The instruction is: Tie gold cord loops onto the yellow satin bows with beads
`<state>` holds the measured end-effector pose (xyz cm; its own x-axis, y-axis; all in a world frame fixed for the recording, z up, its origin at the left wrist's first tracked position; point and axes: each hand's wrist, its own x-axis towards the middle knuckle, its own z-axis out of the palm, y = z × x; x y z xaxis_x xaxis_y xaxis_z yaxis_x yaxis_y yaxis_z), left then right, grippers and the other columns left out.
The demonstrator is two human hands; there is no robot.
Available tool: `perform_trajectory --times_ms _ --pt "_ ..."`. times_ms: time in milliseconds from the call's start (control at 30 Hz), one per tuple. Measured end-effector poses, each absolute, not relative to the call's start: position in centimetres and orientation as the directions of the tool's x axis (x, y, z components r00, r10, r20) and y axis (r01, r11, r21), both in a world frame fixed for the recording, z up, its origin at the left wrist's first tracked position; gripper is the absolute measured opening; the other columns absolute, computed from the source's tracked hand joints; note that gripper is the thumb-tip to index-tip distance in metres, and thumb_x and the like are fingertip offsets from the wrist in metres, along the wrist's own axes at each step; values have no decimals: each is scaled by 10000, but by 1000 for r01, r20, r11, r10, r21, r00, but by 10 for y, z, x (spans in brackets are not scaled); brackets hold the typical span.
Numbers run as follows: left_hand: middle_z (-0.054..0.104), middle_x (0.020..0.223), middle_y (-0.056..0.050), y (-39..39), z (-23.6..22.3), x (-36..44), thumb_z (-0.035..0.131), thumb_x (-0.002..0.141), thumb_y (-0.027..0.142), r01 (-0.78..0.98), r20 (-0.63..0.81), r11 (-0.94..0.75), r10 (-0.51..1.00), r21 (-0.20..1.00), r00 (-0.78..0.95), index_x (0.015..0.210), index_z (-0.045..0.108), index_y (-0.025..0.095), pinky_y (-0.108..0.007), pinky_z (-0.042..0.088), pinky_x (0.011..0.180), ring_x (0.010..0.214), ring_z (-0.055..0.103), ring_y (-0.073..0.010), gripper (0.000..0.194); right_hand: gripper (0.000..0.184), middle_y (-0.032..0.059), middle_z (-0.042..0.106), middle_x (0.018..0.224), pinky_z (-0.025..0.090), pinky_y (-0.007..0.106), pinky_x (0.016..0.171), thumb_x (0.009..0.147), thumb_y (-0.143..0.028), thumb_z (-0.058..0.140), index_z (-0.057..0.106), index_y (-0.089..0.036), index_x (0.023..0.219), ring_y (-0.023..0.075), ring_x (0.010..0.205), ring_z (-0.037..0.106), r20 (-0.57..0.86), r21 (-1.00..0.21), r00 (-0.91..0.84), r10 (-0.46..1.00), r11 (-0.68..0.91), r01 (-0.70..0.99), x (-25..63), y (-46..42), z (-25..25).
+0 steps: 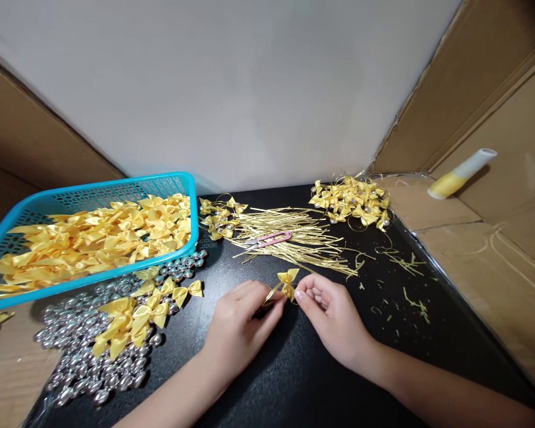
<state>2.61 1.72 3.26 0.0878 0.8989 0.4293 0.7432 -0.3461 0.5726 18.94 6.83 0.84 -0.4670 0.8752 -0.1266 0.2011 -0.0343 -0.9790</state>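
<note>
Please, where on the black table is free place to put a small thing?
Bare black table shows between the two forearms, and between the left hand and the silver beads. The far side is crowded with gold strips and yellow bow heaps.

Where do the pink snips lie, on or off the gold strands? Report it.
On: the pink snips rest atop the loose gold strands, with strands showing around them.
</note>
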Motion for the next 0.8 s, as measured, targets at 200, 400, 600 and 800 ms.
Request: perform_trajectory --times_ms 200,400,600,800 --pt "657 683 -18 17 30 27 591 851 110 754 484 -387 869 530 105 801 621 155 -229 481 595 624 602 -124 74 184 -10 505 649 392 231 565 865 -319 498 531 -163 773 103 587 455 -125 -982 -470 874 -40 187 189 68 10" --pt "688 699 -17 17 28 25 619 839 126 788 520 -395 847 472 113 844 639 169 -242 474 599 629 607 -133 48 184 7 542 682 440 237 602 869 -319 505 516 -172 760 121 647 518 -114 -989 -477 872 -53 139 188 68 9" --pt "684 707 -32 18 28 25 592 849 138 787 500 -378 860 487 103 865 656 156 -250 476 604 637 609 -141 68 176 -2 523 665 434 229 594 876 -308 500 528 -172 768 114 628 503 -104 -989 -478 872 -41 140 189 68 7" --pt "626 633 -5 22 30 28 555 876 234 615 181 -103 981 782 -66 746 641 157 -204 408 503 541 534 -109 173 174 -7 521 659 407 218 562 862 -314 514 542 -167 775 102 591 474 -109 -985 -461 880 -35 166 190 69 8"
